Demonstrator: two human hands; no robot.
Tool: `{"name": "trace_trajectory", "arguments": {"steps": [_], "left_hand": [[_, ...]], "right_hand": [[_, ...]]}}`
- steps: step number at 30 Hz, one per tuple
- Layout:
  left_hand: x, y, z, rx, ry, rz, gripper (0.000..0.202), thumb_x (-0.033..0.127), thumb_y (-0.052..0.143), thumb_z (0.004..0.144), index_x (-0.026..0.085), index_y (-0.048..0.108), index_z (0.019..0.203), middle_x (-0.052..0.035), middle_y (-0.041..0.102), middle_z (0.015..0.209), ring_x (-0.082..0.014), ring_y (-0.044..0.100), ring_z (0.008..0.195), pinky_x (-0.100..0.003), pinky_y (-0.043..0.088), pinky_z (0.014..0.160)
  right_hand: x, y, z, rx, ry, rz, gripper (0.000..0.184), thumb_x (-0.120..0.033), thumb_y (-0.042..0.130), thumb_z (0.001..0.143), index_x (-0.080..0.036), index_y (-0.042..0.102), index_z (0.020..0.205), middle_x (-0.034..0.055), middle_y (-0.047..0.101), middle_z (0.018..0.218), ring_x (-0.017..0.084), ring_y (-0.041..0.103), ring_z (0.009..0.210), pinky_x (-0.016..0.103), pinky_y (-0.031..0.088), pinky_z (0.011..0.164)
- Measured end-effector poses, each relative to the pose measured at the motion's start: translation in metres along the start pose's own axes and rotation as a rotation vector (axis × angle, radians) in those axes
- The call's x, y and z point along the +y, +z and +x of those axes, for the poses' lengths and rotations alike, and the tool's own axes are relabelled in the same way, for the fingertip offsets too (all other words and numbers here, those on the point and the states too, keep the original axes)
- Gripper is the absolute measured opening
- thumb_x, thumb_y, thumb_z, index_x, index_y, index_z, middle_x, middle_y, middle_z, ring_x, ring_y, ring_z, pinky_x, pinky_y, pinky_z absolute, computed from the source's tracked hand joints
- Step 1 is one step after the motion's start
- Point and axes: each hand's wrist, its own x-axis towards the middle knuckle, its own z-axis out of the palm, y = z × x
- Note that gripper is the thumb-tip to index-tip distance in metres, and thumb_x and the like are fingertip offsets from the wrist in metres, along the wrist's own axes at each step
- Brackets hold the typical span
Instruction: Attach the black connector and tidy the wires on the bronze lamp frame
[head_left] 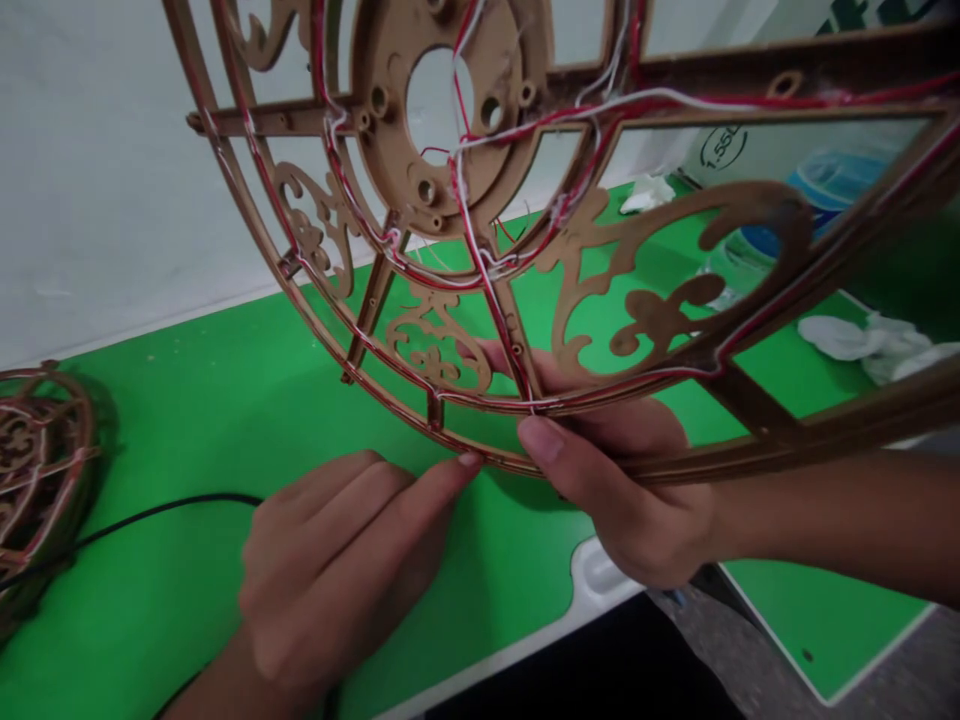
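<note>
A large round brown lattice frame [517,300] with scrollwork and a ringed hub is tilted up before me. Thin red and white wires [465,200] run along its rings and spokes. My right hand [630,480] grips the lower rim, thumb on the near side and fingers behind the frame. My left hand [345,570] is closed, its fingers curled. One of its fingertips touches the outer rim, left of my right thumb. Whatever may be pinched beneath that fingertip is hidden.
A second brown wired frame [45,470] lies on the green table [187,400] at the left, with a black cable [172,505] running over it. Behind my frame at the right are a clear container with blue [780,220] and crumpled white pieces [877,340]. A pale wall [90,180] stands behind.
</note>
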Motion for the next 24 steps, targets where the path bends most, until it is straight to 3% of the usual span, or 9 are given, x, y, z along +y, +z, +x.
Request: {"name": "trace_trajectory", "arguments": {"steps": [5,11,18,21,24], "left_hand": [[-0.001,0.007,0.004,-0.005,0.034,0.004,0.006,0.013,0.069,0.088,0.013,0.071,0.094,0.0043,0.049,0.057,-0.0041,0.04,0.061,-0.021,0.026,0.056],[0.0,0.009,0.009,0.014,0.067,-0.048,0.006,0.011,0.067,0.087,0.013,0.07,0.092,0.003,0.056,0.062,-0.0054,0.044,0.061,-0.018,0.038,0.066],[0.002,0.008,0.013,0.003,0.047,-0.016,0.004,0.019,0.07,0.087,0.016,0.07,0.09,0.0059,0.047,0.054,-0.0045,0.04,0.054,-0.022,0.023,0.052],[0.002,0.007,0.011,-0.001,0.018,-0.013,0.005,0.021,0.07,0.088,0.016,0.071,0.089,0.0064,0.045,0.052,-0.0043,0.038,0.052,-0.021,0.024,0.052],[0.001,0.005,0.007,0.033,0.036,0.005,0.006,0.022,0.069,0.088,0.016,0.07,0.086,0.006,0.045,0.052,-0.005,0.038,0.052,-0.022,0.024,0.051]], "right_hand": [[-0.001,-0.008,0.002,-0.067,-0.008,-0.059,0.035,-0.017,0.052,0.099,-0.026,0.061,0.131,0.0025,0.068,0.113,0.014,0.063,0.11,0.027,0.045,0.113],[-0.009,-0.015,0.008,-0.15,0.025,-0.18,0.018,-0.021,0.048,0.1,-0.018,0.066,0.103,0.0059,0.068,0.094,0.018,0.066,0.095,0.03,0.053,0.096],[-0.007,-0.014,0.009,-0.14,0.008,-0.159,0.021,-0.017,0.047,0.098,-0.014,0.066,0.108,0.0111,0.067,0.111,0.022,0.061,0.119,0.037,0.046,0.112],[-0.007,-0.015,0.01,-0.124,-0.014,-0.135,0.018,-0.016,0.047,0.099,-0.012,0.064,0.106,0.0098,0.066,0.106,0.018,0.061,0.114,0.032,0.045,0.111],[-0.009,-0.013,0.01,-0.095,0.011,-0.167,0.02,-0.017,0.046,0.101,-0.016,0.062,0.089,0.0026,0.062,0.085,0.013,0.062,0.093,0.026,0.047,0.104]]}}
